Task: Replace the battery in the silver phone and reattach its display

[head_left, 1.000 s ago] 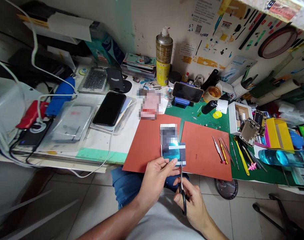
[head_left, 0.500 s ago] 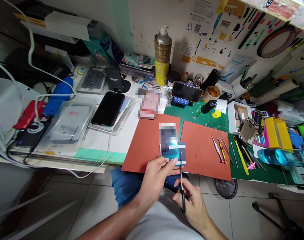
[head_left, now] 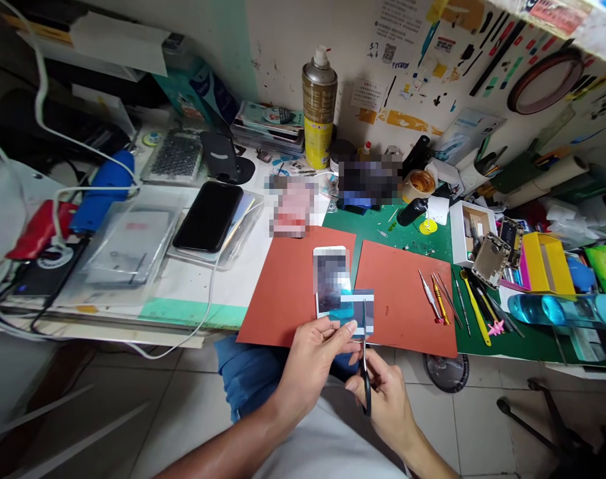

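Between thumb and fingers, my left hand (head_left: pixel 315 352) pinches a sheet of clear bluish film (head_left: pixel 352 320) with pale strips across it. My right hand (head_left: pixel 380 389) is closed on the black handles of a pair of scissors (head_left: pixel 366 356). The scissor blades point away from me and overlap the right part of the film; whether they are cutting through it I cannot tell. Behind the film, a white phone (head_left: pixel 324 307) lies on the left reddish-brown mat (head_left: pixel 277 293), its screen partly blurred and its lower right corner covered by the film.
On the right mat (head_left: pixel 407 286) lie screwdrivers (head_left: pixel 436 303) and tweezers. A yellow tool (head_left: pixel 477 309) and a blue bottle (head_left: pixel 557 309) are farther right. At left a black phone (head_left: pixel 209 217) rests on plastic cases, a white cable beside it. A spray can (head_left: pixel 318 110) stands behind.
The view has shifted slightly. The film and the scissors have moved a little to the right relative to the white phone. Both hands keep their holds.
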Demonstrator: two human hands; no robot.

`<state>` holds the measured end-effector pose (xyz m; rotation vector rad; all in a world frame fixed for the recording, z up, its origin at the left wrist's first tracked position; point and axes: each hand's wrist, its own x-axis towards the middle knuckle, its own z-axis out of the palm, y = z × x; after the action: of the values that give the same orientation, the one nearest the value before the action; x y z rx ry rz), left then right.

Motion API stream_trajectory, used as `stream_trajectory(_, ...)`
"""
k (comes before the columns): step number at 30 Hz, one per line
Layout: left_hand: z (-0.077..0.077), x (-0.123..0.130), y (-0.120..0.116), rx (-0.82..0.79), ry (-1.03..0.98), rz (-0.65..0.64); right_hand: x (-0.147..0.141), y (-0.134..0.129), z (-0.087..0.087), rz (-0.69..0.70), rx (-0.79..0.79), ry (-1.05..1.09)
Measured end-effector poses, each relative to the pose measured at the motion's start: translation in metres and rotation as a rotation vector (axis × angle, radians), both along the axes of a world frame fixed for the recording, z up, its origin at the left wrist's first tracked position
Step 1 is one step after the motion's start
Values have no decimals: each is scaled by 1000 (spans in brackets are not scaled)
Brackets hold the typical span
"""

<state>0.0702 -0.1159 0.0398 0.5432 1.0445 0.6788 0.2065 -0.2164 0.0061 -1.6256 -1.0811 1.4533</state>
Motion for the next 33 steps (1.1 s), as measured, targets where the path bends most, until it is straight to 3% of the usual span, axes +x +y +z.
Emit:
stream_trajectory(14,1,9,2,10,21,-23,8,5,0,-39,28,-4)
stream_trajectory(24,12,21,11,55,56,-102,20,19,4,-120,60,-28)
stream_trajectory(33,5,26,25,69,169,-149,43,34,15,-178,-41,-70)
